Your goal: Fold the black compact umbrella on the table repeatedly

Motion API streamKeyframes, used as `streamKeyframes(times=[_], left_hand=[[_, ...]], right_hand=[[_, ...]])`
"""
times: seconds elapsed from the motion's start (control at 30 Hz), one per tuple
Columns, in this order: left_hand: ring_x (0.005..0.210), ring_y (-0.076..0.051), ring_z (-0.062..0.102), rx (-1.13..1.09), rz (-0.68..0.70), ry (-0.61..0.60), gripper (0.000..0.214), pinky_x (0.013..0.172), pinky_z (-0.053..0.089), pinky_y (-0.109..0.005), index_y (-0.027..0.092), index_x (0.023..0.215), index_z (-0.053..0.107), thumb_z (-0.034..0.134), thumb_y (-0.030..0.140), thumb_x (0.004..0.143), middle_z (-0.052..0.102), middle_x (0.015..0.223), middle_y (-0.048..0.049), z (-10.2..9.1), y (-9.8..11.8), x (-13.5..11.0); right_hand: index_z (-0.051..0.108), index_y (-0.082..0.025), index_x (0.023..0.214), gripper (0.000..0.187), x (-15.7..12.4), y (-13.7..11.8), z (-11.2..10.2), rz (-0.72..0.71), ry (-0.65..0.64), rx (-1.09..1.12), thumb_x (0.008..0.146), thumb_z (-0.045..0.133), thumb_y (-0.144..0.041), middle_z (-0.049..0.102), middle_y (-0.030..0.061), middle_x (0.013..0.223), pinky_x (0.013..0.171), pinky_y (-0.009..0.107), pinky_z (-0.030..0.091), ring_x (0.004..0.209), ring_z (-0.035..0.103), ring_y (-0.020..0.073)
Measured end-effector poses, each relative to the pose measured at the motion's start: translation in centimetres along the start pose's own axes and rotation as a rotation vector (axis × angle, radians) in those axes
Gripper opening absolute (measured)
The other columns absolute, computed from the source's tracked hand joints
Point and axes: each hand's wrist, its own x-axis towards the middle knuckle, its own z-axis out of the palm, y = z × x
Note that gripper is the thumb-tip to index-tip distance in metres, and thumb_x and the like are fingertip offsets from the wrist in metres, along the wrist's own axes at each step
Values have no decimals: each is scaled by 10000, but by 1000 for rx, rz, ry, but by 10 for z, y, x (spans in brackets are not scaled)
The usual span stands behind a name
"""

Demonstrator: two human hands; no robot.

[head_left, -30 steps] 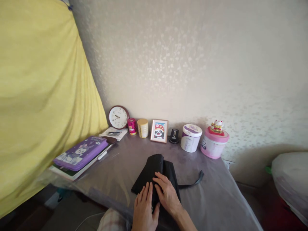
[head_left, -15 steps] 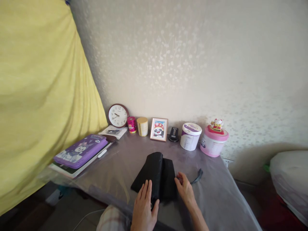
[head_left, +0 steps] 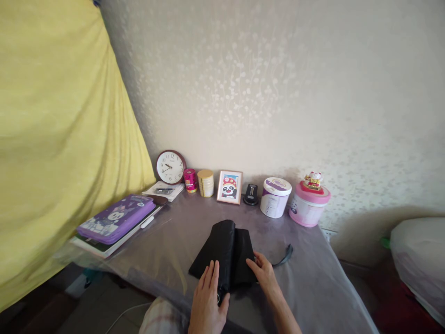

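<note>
Counted two hands (head_left: 207, 297) (head_left: 267, 276), one black cloth (head_left: 213, 250).
Included one clock (head_left: 171, 167), four round containers (head_left: 190, 181) (head_left: 206, 184) (head_left: 274, 204) (head_left: 308, 211), one picture frame (head_left: 230, 187), one cat figurine (head_left: 314, 181).

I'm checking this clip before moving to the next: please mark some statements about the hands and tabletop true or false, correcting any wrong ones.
1. The left hand lies on the black fabric. True.
2. The purple case is to the left of the black fabric. True.
3. The right hand rests on the purple case. False: the right hand is at the right edge of the black fabric.
4. The picture frame stands between the yellow-lidded jar and the pink-lidded tub. True.
5. The cat figurine sits on the yellow-lidded jar. False: the cat figurine is on the pink-lidded tub.
</note>
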Motion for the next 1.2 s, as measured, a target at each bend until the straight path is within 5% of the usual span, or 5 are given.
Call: streamKeyframes(times=[0.23, 0.67, 0.8, 1.03, 1.2], left_hand=[[1303, -276, 359, -11, -18, -46, 683, 1028, 373, -443, 98, 1424, 250, 419, 183, 767, 343, 1455, -124, -3, 2, 1], [1289, -278, 386, -22, 30, 29, 705, 1012, 391, -459, 138, 1425, 224, 419, 154, 749, 374, 1434, -134, 6, -4, -1], [1283, -279, 395, -1, 48, 67, 704, 1002, 405, -457, 141, 1421, 216, 424, 147, 749, 385, 1425, -137, 7, -5, -2], [1199, -309, 490, 88, 68, 127, 503, 941, 460, -465, 116, 1258, 427, 433, 192, 761, 530, 1278, -175, 16, -13, -6], [1182, -319, 504, 15, 34, 140, 504, 938, 455, -479, 86, 1249, 410, 445, 214, 763, 521, 1269, -208, 14, -11, -5]], right_hand=[[685, -159, 952, 458, -5, -20, 12, -18, -41, 139, 594, 711, -443, 698, 52, 778, 680, 350, 521, 748, 646, 238], [660, -148, 1008, 394, 1, -34, 75, -140, -84, -95, 647, 622, -302, 576, -24, 636, 627, 270, 466, 607, 542, 147], [654, -152, 1018, 372, 2, -34, 81, -168, -127, -190, 666, 605, -261, 598, -14, 660, 647, 268, 460, 625, 561, 148], [626, -178, 1047, 286, -6, -45, 85, -256, -323, -297, 797, 501, -241, 682, -3, 701, 643, 245, 481, 638, 634, 141], [641, -211, 1012, 279, -23, -50, 84, -398, -365, -398, 796, 478, -145, 697, 18, 849, 770, 276, 466, 813, 630, 165]])
